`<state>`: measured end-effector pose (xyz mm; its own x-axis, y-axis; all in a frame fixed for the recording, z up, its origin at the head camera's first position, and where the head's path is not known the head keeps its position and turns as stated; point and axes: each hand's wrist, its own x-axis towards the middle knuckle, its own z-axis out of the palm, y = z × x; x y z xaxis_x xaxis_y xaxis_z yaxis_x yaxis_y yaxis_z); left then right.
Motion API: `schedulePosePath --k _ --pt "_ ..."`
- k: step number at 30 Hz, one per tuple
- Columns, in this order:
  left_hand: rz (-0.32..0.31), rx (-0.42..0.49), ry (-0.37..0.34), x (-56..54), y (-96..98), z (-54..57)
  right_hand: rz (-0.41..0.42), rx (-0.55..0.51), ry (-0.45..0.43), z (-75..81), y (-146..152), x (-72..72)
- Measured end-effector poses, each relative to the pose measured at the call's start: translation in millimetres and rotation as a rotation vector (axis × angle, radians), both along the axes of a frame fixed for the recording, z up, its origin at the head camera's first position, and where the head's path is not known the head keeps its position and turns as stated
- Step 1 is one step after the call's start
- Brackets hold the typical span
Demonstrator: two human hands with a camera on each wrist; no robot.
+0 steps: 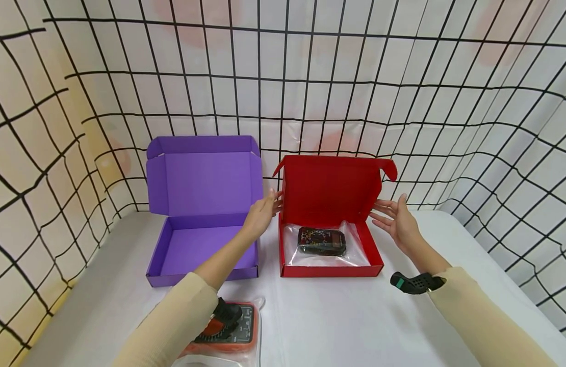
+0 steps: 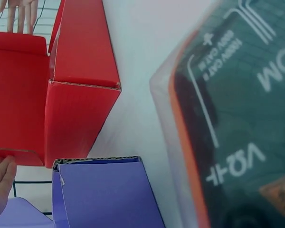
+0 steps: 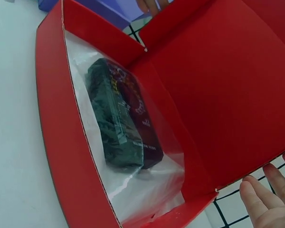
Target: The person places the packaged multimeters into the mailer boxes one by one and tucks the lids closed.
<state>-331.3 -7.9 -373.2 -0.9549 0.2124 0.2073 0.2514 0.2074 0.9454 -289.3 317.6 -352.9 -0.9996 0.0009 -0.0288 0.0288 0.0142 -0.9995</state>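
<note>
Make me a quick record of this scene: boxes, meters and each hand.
Red box: lid raised
Purple box: open, left of the red box
Black meter: in clear plastic, inside the red box
Orange-edged meter: bagged, on the table, partly hidden by the left sleeve
Left hand: at red lid's left edge
Right hand: at red lid's right edge
Firm grip: none seen

The left sleeve [image 1: 165, 322] and right sleeve [image 1: 482, 318] are long, of plain beige cloth. The right wristband [image 1: 419, 283] is black, pierced with small holes, and bears a green patch [image 1: 399, 282]. The left wristband [image 1: 227, 312], partly hidden, is black.
</note>
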Motion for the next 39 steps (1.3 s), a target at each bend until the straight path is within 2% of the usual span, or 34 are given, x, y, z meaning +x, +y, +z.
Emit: schedulePosePath --k 9,19,27,34,39 --pt "-0.007 0.028 -0.021 3.1 -0.9 -2.4 0.062 -0.108 -0.003 -1.3 0.1 8.4" --pt "-0.006 0.028 -0.029 4.9 -2.0 -2.7 0.095 -0.16 -0.035 -3.5 1.0 15.1" --pt "0.033 -0.001 -0.097 5.5 -4.2 -3.1 0.135 -0.243 -0.047 -6.0 8.4 17.9" --pt "0.027 0.007 -0.115 6.1 -4.6 -3.9 0.171 -0.315 -0.064 -8.1 14.2 19.5" --pt "0.032 0.016 -0.146 6.6 -5.4 -3.3 0.179 -0.316 -0.06 -8.3 15.1 19.1"
